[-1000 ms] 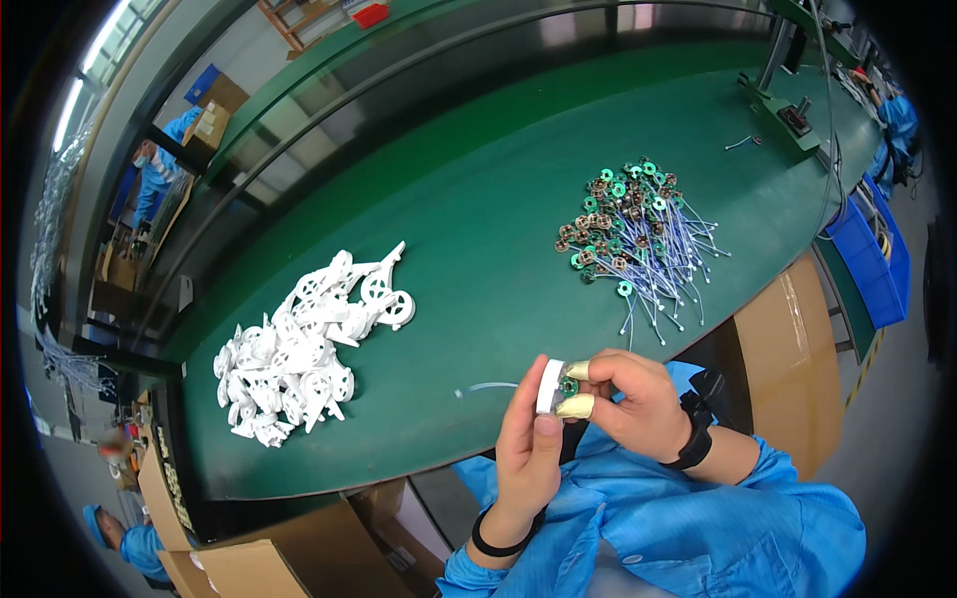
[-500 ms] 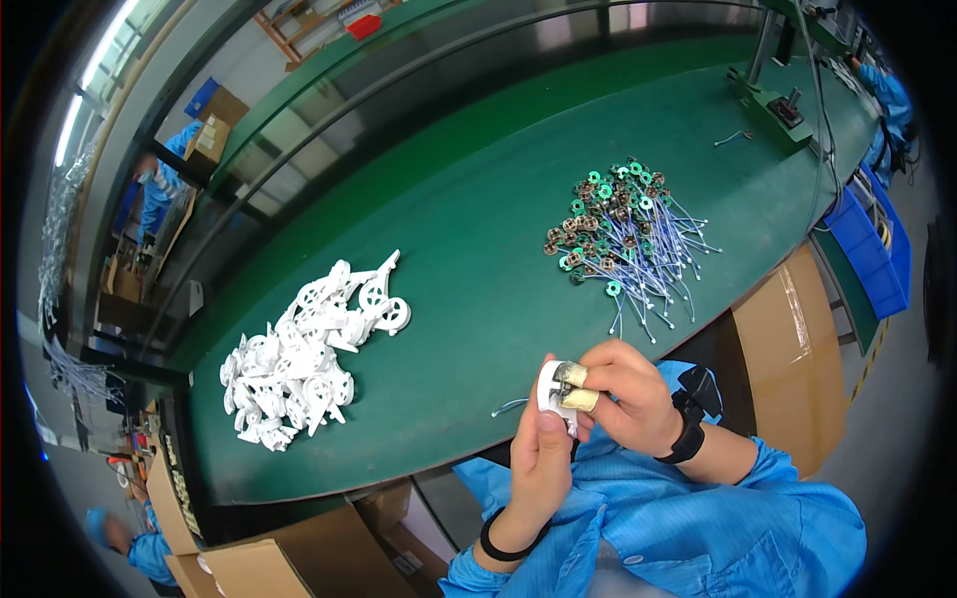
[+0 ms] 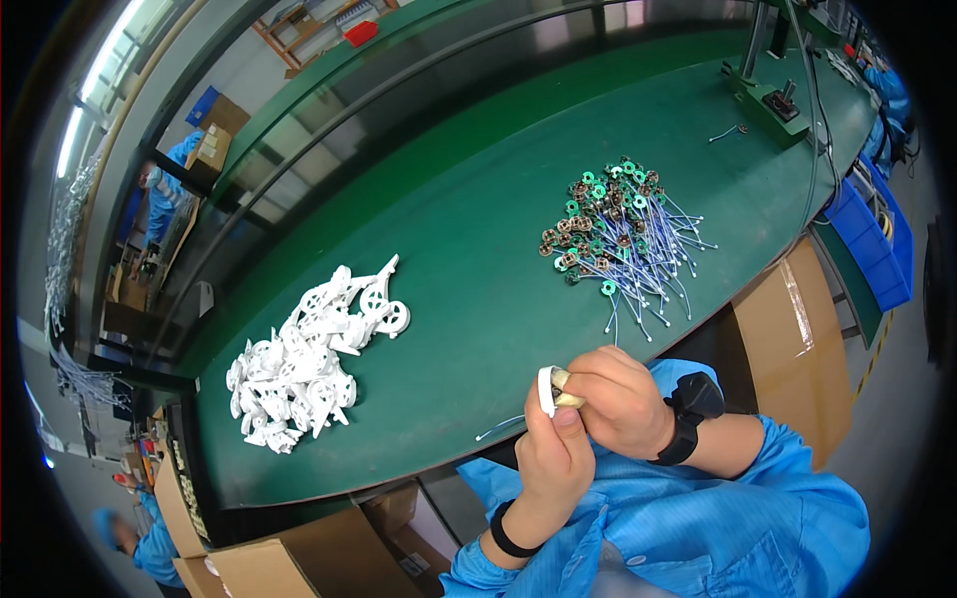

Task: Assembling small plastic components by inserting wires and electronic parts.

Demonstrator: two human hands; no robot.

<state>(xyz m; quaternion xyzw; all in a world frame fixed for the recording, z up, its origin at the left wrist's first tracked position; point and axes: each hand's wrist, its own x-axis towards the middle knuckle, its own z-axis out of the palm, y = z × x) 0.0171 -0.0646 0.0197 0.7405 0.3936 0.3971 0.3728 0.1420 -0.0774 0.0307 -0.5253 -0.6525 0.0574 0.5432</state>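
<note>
In front of my body, at the bench's near edge, my left hand (image 3: pixel 555 460) grips a white round plastic part (image 3: pixel 545 391) between thumb and fingers, its rim standing on edge. My right hand (image 3: pixel 626 407) is closed against the part's right side; yellowish covers sit on its thumb and fingertip. Whatever lies between those fingertips is hidden. A thin pale blue wire (image 3: pixel 498 429) sticks out leftward from behind my left hand. To the left lies a heap of similar white plastic parts (image 3: pixel 309 359). Farther right is a heap of small green and brown round pieces with wires (image 3: pixel 623 234).
The green bench (image 3: pixel 469 279) curves across the view. A green stand (image 3: pixel 773 110) with hanging cables is at the far right, near one loose wired piece (image 3: pixel 733 133). Blue bins (image 3: pixel 877 239) and cardboard boxes (image 3: pixel 793 349) flank the bench. Other people in blue work nearby.
The white part has turned more edge-on in my left hand. My right fingers have closed in over it, hiding its inside. More of the wire shows at left.
</note>
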